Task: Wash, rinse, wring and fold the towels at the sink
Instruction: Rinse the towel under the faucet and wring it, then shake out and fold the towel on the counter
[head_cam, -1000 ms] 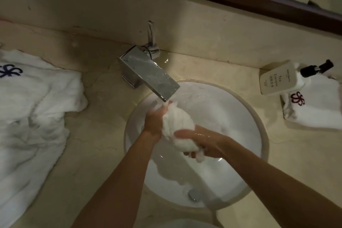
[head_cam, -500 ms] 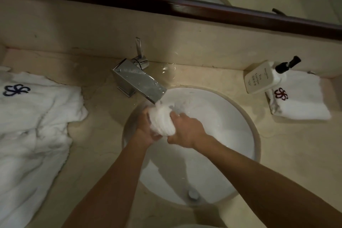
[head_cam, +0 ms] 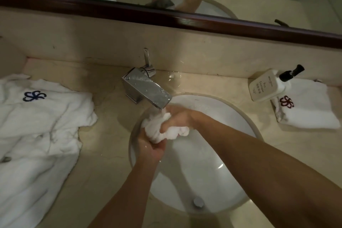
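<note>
At the left edge of the beige marble counter (head_cam: 103, 153) lies a rumpled white robe-like cloth with a dark blue flower emblem (head_cam: 42, 126), well apart from the work. Just right of it the square chrome faucet (head_cam: 148, 89) juts over the back-left rim of the round white basin (head_cam: 203, 181). Directly under its spout is the small white bunched towel (head_cam: 162, 129), wadded into a lump whose long axis runs roughly left to right. The left hand (head_cam: 152, 151) clenches it from below and nearer the front; the right hand (head_cam: 177, 118) grips it from above and behind, fingers curled into the cloth. Both are on it, so a twist between them looks like the next step. At the counter's right edge a white pump bottle (head_cam: 268, 87) leans on a folded white towel with a dark red emblem (head_cam: 305, 109).
</note>
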Demonstrator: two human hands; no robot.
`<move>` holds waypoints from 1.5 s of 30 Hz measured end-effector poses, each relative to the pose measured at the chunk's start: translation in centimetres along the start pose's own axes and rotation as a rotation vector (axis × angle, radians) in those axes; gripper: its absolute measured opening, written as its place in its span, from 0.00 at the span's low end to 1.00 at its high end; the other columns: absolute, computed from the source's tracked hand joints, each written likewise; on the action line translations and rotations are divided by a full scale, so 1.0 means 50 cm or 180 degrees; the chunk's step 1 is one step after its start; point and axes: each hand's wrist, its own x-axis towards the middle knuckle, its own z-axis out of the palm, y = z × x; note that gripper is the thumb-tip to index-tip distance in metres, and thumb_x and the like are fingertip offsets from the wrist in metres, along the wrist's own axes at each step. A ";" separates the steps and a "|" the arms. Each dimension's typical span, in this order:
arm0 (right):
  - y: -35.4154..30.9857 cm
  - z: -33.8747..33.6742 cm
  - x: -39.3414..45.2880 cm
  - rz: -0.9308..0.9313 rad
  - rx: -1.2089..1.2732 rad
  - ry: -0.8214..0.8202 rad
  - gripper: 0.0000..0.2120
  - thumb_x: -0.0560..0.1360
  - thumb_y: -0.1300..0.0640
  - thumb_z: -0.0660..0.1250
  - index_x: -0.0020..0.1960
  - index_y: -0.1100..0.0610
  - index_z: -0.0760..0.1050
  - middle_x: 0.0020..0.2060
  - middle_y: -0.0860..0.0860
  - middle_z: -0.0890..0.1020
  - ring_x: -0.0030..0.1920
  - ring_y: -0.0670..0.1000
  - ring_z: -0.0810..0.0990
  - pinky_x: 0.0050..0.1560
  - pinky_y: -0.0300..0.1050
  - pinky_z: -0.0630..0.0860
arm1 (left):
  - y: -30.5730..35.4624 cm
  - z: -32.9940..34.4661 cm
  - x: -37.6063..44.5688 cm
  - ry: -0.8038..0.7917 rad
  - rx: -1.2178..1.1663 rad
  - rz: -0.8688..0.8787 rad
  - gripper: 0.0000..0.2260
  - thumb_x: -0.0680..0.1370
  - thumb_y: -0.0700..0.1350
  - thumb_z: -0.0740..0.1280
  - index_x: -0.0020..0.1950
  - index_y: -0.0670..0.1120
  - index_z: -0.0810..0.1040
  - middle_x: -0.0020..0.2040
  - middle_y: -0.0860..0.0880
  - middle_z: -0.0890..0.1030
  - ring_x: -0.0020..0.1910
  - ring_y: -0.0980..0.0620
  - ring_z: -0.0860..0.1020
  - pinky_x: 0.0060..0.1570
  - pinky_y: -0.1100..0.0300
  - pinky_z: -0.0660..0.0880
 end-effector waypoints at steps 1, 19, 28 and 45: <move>0.007 0.000 -0.004 0.0034 0.0312 0.0024 0.20 0.74 0.57 0.73 0.61 0.50 0.68 0.46 0.52 0.76 0.41 0.55 0.78 0.30 0.38 0.75 | 0.003 -0.001 -0.002 -0.0025 0.0005 -0.0013 0.23 0.82 0.50 0.54 0.71 0.36 0.71 0.50 0.42 0.81 0.39 0.51 0.82 0.31 0.63 0.77; 0.078 -0.016 -0.175 -0.0520 -0.0574 0.1297 0.29 0.67 0.50 0.76 0.67 0.49 0.74 0.54 0.50 0.79 0.46 0.52 0.82 0.34 0.44 0.81 | 0.219 0.285 -0.244 -0.1018 0.5757 0.3789 0.15 0.74 0.55 0.60 0.43 0.47 0.82 0.35 0.51 0.81 0.36 0.48 0.79 0.39 0.55 0.74; 0.073 -0.022 -0.244 -0.0704 0.0115 0.1477 0.20 0.65 0.54 0.78 0.56 0.50 0.79 0.47 0.49 0.81 0.44 0.52 0.83 0.31 0.47 0.82 | 0.276 0.368 -0.092 -0.0022 0.8850 0.3080 0.23 0.81 0.57 0.57 0.70 0.46 0.70 0.69 0.47 0.70 0.71 0.48 0.64 0.65 0.47 0.68; 0.172 0.003 -0.335 -0.0653 0.1485 0.1616 0.22 0.64 0.55 0.77 0.56 0.49 0.78 0.48 0.53 0.82 0.45 0.55 0.83 0.34 0.48 0.82 | 0.271 0.377 -0.102 0.0977 0.9085 0.2771 0.25 0.78 0.62 0.51 0.64 0.50 0.77 0.61 0.45 0.75 0.59 0.46 0.72 0.59 0.49 0.68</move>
